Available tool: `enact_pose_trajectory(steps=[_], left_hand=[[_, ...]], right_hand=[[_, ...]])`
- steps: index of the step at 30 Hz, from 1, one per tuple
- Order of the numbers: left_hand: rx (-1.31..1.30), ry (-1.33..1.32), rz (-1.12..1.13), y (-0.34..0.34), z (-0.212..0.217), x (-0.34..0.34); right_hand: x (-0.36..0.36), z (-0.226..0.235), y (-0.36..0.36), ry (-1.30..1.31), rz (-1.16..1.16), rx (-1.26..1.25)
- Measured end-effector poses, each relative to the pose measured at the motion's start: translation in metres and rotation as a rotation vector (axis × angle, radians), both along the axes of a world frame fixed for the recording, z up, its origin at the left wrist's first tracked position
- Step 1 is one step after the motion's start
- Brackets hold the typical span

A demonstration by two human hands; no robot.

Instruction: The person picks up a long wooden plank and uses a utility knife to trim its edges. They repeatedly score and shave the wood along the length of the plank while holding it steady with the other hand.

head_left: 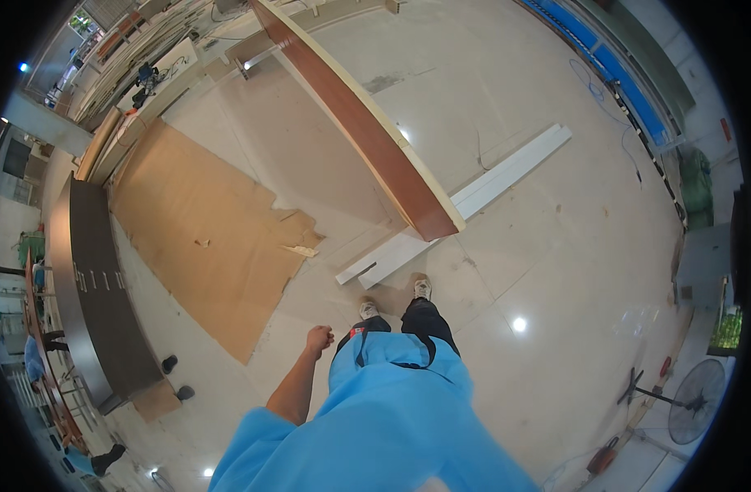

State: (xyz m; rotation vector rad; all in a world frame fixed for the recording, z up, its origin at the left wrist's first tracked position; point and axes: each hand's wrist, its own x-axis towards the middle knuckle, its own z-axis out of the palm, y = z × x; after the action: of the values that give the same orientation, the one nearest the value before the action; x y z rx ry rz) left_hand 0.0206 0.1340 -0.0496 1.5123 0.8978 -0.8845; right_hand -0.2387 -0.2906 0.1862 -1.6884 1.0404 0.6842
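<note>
Blue shirt (375, 418) fills the lower middle of the head view, and from it the person's left arm hangs down at the side. Its left hand (319, 338) is curled into a loose fist and has hold of nothing. No right hand shows anywhere in the picture, so its state cannot be told.

Two shoes (396, 299) stand on the pale tiled floor (556, 246), toes toward the near end of a long wooden panel (359, 123). That panel is the thing closest ahead of the person: a brown-faced slab with a pale top edge, standing on edge, its square near end just in front of the feet. Its long axis runs away from the person, up and to the left across the picture, and the near end points back at the shoes. Under it, crossing at an angle, lie white boards (465, 201), whose long axis runs up to the right.

Cardboard (203, 230) lies flat on the floor to the left, well apart from the panel. A dark counter (88, 279) curves along the far left, and a fan (693, 402) stands at lower right.

As a judgement, taking the panel well means a hand on each side of the near end, feet clear of the white boards.
</note>
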Motion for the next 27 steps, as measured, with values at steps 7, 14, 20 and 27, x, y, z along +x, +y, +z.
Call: enact_pose_trajectory(steps=[7,14,20,27], left_hand=[[-0.004,-0.025,-0.271,-0.008,-0.014,0.002],[0.013,-0.359,-0.387,-0.04,0.0,0.117],[-0.099,-0.413,-0.319,-0.085,0.02,0.162],[-0.115,-0.23,-0.467,-0.097,0.012,0.149]], right_hand=[[-0.009,0.003,0.026,0.019,-0.062,-0.005],[-0.016,0.007,0.043,0.044,-0.128,-0.007],[-0.022,0.009,0.05,0.075,-0.196,-0.004],[-0.051,0.015,0.052,0.099,-0.303,-0.023]])
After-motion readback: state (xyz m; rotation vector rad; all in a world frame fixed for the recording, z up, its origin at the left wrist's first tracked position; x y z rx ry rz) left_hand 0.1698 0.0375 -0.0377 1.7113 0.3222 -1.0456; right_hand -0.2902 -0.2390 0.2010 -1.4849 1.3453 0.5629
